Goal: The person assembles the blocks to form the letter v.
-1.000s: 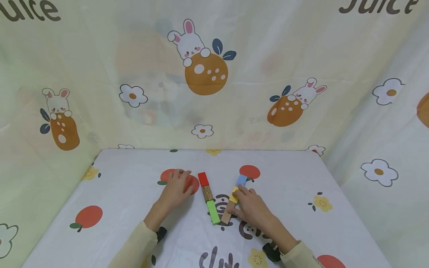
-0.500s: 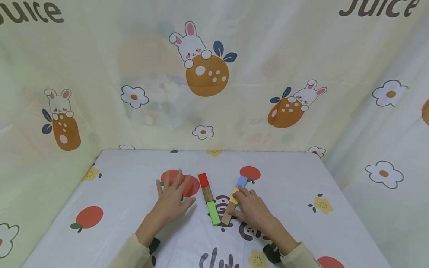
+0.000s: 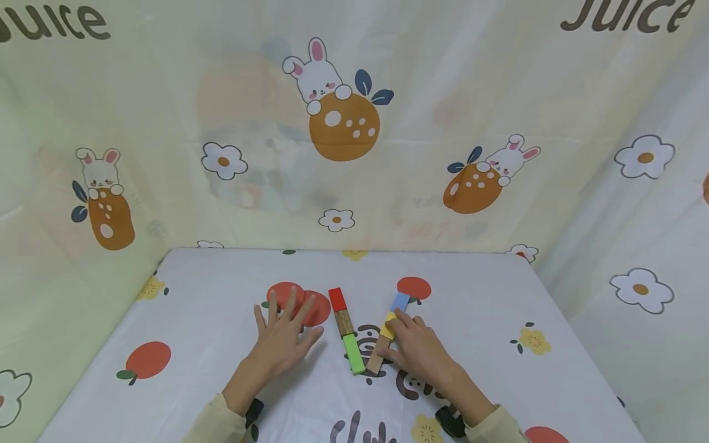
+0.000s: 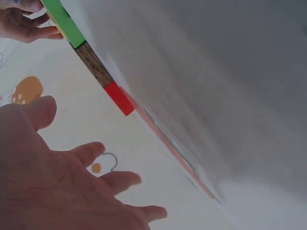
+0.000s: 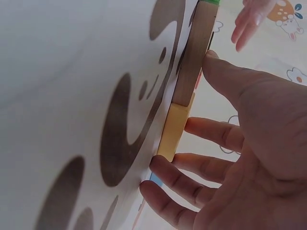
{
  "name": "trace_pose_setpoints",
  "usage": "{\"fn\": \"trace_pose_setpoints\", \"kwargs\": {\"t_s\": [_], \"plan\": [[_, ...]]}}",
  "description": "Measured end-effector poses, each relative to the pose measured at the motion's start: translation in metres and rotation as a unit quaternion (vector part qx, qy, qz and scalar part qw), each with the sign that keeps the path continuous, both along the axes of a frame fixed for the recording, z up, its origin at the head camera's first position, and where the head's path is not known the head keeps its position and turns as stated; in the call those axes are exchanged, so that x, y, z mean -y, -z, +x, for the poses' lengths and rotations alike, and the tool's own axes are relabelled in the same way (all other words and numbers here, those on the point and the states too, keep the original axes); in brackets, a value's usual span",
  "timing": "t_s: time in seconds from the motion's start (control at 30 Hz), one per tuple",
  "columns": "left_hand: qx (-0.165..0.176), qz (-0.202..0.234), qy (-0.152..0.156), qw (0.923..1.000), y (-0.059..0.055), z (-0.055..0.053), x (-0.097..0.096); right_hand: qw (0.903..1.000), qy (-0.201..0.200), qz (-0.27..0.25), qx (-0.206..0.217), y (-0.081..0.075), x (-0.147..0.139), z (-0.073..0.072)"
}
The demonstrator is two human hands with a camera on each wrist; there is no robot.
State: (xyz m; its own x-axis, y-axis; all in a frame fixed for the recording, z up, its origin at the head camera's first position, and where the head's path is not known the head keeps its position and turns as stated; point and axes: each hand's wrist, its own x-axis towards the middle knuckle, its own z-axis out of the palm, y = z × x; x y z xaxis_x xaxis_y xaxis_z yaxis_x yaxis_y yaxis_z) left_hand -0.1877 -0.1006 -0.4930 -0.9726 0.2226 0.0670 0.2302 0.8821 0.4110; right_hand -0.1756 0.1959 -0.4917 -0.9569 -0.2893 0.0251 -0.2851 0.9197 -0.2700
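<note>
Two rows of toy blocks lie in a V on the tablecloth. The left row has a red block (image 3: 337, 299), a dark wood-grain block (image 3: 344, 322) and a green block (image 3: 354, 354). The right row has a blue block (image 3: 400, 301), a yellow block (image 3: 386, 331) and a light brown block (image 3: 376, 360). My right hand (image 3: 420, 346) lies along the right row; in the right wrist view its thumb touches the brown block and relaxed fingers touch the yellow and blue ones. Left of the rows, my left hand (image 3: 281, 347) holds nothing, its fingers spread.
The white tablecloth (image 3: 210, 295) carries printed fruit, flowers and lettering. Behind the table hangs a cream printed curtain (image 3: 266, 203), and more of it flanks both sides. A dark wrist strap piece (image 3: 450, 421) shows below my right hand.
My left hand has drawn back slightly toward the lower left and its fingers have spread. The right hand stays on the right row, and the blocks keep their places.
</note>
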Motion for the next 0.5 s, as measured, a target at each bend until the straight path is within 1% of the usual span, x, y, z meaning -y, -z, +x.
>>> {"fn": "trace_pose_setpoints", "kwargs": {"t_s": [0.13,0.23,0.37,0.43,0.5], "plan": [[0.003,0.002,-0.005,1.0000,0.002,-0.001,0.000,1.0000,-0.003,-0.006,-0.005,0.002,-0.002,0.000],[0.007,0.003,-0.008,0.9999,0.002,-0.002,0.000,1.0000,-0.004,-0.009,-0.001,0.005,-0.003,-0.001],[0.013,0.014,-0.005,0.9998,0.002,-0.002,0.000,0.9997,-0.001,-0.017,0.020,0.004,-0.006,-0.003],[0.015,0.015,-0.005,0.9998,0.002,-0.002,0.000,0.9990,-0.001,-0.031,0.034,0.003,-0.009,-0.003],[0.013,0.013,-0.006,0.9998,0.003,-0.002,0.001,0.9982,-0.006,-0.045,0.038,0.001,-0.014,-0.002]]}}
